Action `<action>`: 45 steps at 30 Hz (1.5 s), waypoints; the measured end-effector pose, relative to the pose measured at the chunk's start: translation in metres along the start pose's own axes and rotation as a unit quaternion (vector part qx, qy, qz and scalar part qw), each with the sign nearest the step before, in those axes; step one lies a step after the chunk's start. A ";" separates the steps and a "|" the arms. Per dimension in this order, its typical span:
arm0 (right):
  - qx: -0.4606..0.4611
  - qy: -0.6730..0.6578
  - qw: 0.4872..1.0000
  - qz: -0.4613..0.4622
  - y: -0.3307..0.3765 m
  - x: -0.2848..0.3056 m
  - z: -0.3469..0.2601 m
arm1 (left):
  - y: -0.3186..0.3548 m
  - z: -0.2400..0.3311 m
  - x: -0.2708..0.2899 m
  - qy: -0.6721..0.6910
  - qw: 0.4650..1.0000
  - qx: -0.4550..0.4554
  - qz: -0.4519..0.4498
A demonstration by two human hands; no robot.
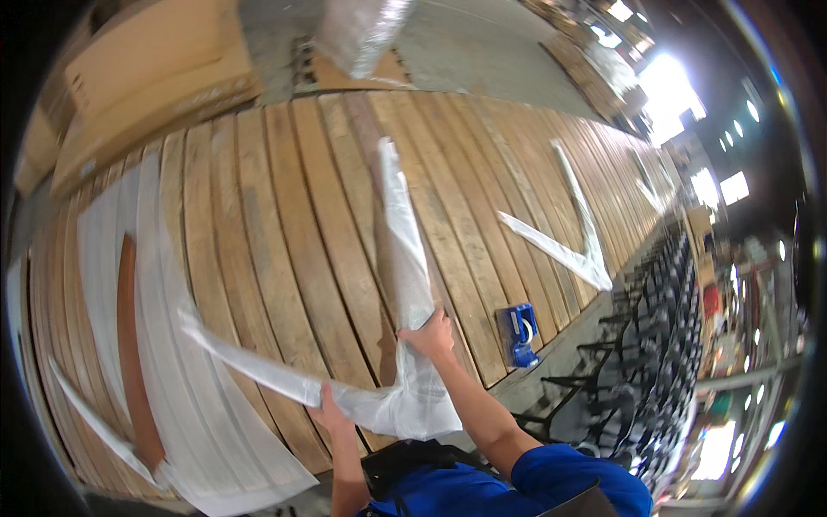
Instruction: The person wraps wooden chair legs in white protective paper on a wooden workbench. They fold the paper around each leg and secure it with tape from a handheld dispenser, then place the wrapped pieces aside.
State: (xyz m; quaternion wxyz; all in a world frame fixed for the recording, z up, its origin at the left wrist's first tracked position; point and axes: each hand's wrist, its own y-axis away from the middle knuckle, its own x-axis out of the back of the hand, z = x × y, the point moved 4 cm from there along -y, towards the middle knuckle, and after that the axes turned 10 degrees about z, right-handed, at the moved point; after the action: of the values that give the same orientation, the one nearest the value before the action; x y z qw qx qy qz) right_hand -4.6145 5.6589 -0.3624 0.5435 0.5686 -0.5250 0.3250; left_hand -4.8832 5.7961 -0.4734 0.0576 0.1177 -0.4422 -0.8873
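A V-shaped piece wrapped in white foam sheet [412, 258] is held close to my body above the slatted table. My left hand [328, 411] grips its lower left arm, thumb on the near side. Around the base of its longer, upright arm my right hand [431, 336] is closed. Loose wrapping bunches at the corner between the two hands. What lies inside the wrap is hidden. Right of my right hand, a blue tape dispenser [522, 332] with a roll of tape rests near the table's edge.
The slatted wooden table [284, 215] runs far right. On it lie a flat foam sheet [207, 414] with a brown wooden V-shaped piece [129, 336] at left, and another wrapped V-shaped piece [586, 233] at right. Cardboard boxes [164, 69] stand behind; black chair-like frames [612, 370] line the right.
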 end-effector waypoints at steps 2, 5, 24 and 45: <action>-0.021 -0.023 0.999 -0.020 0.010 0.028 0.018 | 0.019 -0.003 -0.003 -0.011 0.998 -0.042 -0.039; -0.019 -0.061 0.998 0.015 -0.003 0.061 0.068 | 0.125 0.023 -0.034 -0.064 0.993 -0.095 -0.005; -0.030 -0.585 0.656 0.476 0.092 0.391 0.559 | 0.553 -0.113 -0.099 0.015 0.732 -0.093 -0.675; -0.134 -0.189 0.837 0.496 -0.175 0.538 0.806 | 0.575 -0.533 -0.300 -0.257 0.798 0.075 -0.540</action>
State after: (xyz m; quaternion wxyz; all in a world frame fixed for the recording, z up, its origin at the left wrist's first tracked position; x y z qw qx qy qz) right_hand -4.4828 4.7296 -0.0640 0.2702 0.2046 -0.8677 0.3636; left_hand -4.4557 5.1002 -0.2766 -0.5559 0.1091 -0.3702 -0.7362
